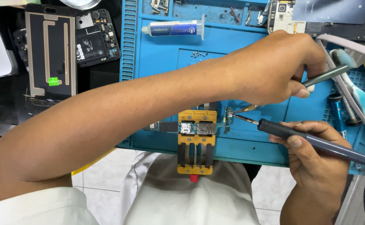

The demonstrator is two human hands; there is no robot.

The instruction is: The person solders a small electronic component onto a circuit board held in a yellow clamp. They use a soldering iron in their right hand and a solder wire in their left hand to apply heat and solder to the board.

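While left hand (274,68) crosses (tweezers (249,108) pinched), right hand (316,146) low

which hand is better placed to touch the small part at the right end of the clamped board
Right, narrowly. The right hand holds the soldering iron with its tip at the small part. The left hand's tweezers also point there.

Under the left hand (274,68), a matt blue rubbery work mat (166,58). In the right hand (316,154), a grey soldering iron (299,135) with ribbed black grip and bare metal tip. Between the hands, a yellow board clamp (196,141), smooth and matt, beside glinting metal tweezers (249,108).
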